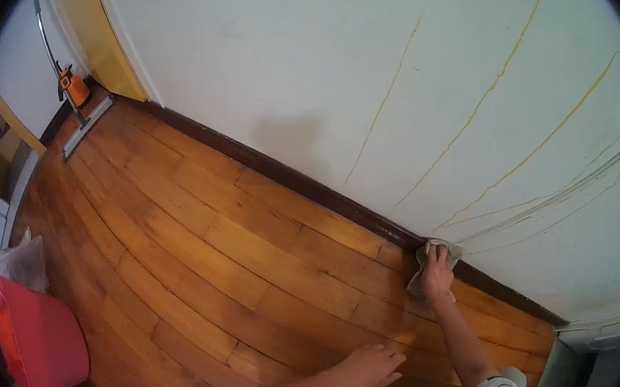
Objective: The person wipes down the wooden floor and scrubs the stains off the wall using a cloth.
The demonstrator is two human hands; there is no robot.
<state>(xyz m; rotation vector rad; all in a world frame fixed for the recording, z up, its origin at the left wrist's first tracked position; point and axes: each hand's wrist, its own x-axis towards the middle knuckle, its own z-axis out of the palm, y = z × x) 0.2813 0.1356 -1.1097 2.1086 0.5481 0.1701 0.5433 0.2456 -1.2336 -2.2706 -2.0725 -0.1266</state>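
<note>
My right hand [437, 271] presses a grey-beige cloth [417, 282] against the dark baseboard [285, 172], where the wall meets the wooden floor. The fingers are closed over the cloth, and part of it hangs down onto the floor. Over the floorboards at the bottom centre, my left hand [376, 368] is held with its fingers apart and nothing in it. Thin yellow-brown drip lines run down the white wall [235, 58] above the cloth.
A red bucket [49, 338] stands at the lower left, beside a whitish plastic bag [26, 261]. At the upper left are a long-handled floor squeegee [88, 128] and an orange spray bottle [75, 88]. A yellow door frame [102, 45] is near them.
</note>
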